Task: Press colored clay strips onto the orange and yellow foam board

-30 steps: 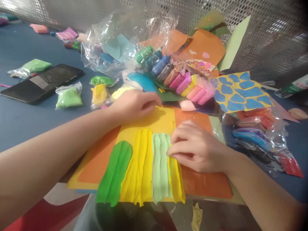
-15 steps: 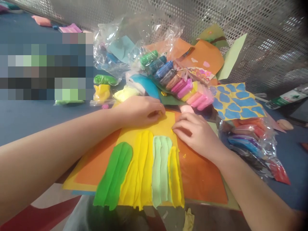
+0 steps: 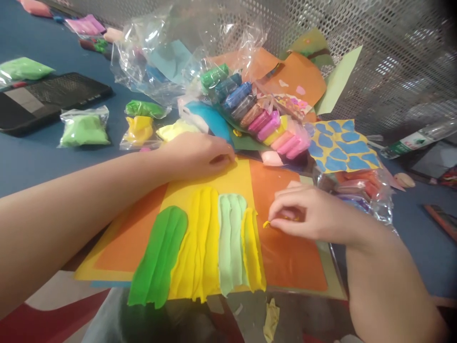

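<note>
Right hand (image 3: 303, 212) over the orange sheet (image 3: 293, 262), thumb and finger pinched on a scrap of yellow clay (image 3: 266, 224) just above the paper. Left hand (image 3: 200, 155) loosely curled on the far part of the yellow sheet (image 3: 235, 176); fingers turned in, so I cannot tell whether anything is inside.

The yellow sheet lies over the orange, which shows on both sides. Nearer me than both hands, four ridged clay strips run to its near edge: green strip (image 3: 159, 257) outermost on the left, wide yellow strip (image 3: 200, 238), pale green strip (image 3: 232, 243), then narrow yellow strip (image 3: 254, 252), nearest my right hand.

Worktop: blue table (image 3: 43, 164), spreading left of my left forearm. Beyond that arm, a black tray (image 3: 53, 102) and a bag of light green clay (image 3: 84, 131). Straight past my hands — a slanting row of wrapped clay sticks (image 3: 257, 112), with a crumpled clear bag (image 3: 132, 52) to its left. Past my right hand, a blue-patched yellow card (image 3: 342, 146); farther right, a bottle (image 3: 410, 143) on its side.

Room: grey perforated metal screen (image 3: 357, 28) behind everything; below my hands, red and pale floor (image 3: 53, 319).
</note>
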Action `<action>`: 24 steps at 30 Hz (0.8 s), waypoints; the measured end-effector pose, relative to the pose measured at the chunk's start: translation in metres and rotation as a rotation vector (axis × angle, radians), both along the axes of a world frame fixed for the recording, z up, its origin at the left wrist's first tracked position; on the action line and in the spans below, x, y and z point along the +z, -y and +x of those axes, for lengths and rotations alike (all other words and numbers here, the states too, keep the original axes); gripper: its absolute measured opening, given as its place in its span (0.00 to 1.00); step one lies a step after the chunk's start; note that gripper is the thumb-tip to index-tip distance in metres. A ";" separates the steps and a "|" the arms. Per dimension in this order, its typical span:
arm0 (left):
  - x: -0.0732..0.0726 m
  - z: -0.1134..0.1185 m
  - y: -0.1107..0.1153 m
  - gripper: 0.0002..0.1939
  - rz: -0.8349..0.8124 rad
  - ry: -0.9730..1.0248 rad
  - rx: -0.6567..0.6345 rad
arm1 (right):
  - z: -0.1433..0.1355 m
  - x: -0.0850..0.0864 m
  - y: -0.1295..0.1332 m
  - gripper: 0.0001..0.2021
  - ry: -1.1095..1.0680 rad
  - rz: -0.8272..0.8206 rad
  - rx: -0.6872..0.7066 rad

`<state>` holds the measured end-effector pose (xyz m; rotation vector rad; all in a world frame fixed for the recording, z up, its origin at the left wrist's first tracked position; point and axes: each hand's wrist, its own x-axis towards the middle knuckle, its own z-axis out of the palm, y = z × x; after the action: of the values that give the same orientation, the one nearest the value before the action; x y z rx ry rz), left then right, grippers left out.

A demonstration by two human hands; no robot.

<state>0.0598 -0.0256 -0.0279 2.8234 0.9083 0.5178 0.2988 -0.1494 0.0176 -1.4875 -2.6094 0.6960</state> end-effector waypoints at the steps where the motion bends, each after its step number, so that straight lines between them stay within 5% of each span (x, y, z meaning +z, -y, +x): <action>1: 0.000 0.000 0.000 0.16 0.003 -0.002 0.002 | -0.003 -0.002 0.001 0.05 0.030 0.012 -0.004; 9: 0.000 0.000 -0.001 0.16 -0.017 -0.015 0.007 | -0.013 -0.007 0.002 0.07 0.023 0.067 0.057; 13: 0.001 0.000 -0.001 0.16 -0.026 -0.013 0.012 | 0.003 0.003 0.003 0.05 -0.004 0.182 -0.047; 19: 0.005 0.000 0.003 0.15 -0.057 -0.041 0.034 | 0.017 0.003 0.004 0.07 0.148 0.032 -0.121; 24: 0.003 0.000 0.001 0.15 -0.042 -0.043 0.026 | 0.022 0.002 0.010 0.08 0.171 0.107 -0.090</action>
<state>0.0595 -0.0265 -0.0250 2.7992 0.9530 0.4376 0.3209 -0.1591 0.0192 -1.6879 -2.6312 0.4311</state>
